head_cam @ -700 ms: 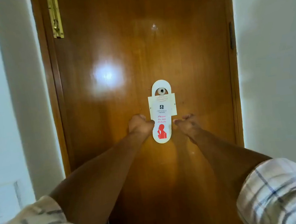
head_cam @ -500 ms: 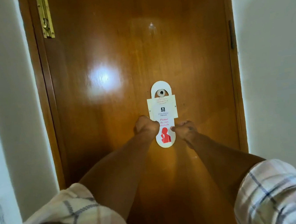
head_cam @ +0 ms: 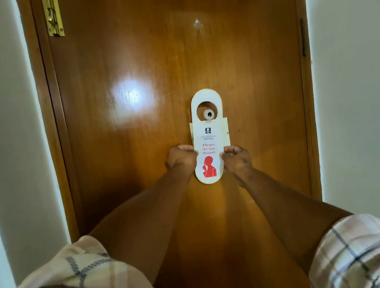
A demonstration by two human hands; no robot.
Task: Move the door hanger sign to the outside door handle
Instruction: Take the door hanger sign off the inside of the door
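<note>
Varnished brown wooden door (head_cam: 138,149) shut. White card "Please do not disturb" door hanger sign (head_cam: 209,139) looped over small peg (head_cam: 209,114), pinched at both edges by left hand (head_cam: 181,158) and right hand (head_cam: 237,158), likely for lifting off squarely.

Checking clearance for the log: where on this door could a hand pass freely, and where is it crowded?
Free: the bare wood between the brass bolt and the sign, and the strip between the sign and the right frame. Also the panel above the sign. Crowded: the sign's lower half, pinched by the left hand and right hand, and the peg in its hole.
</note>
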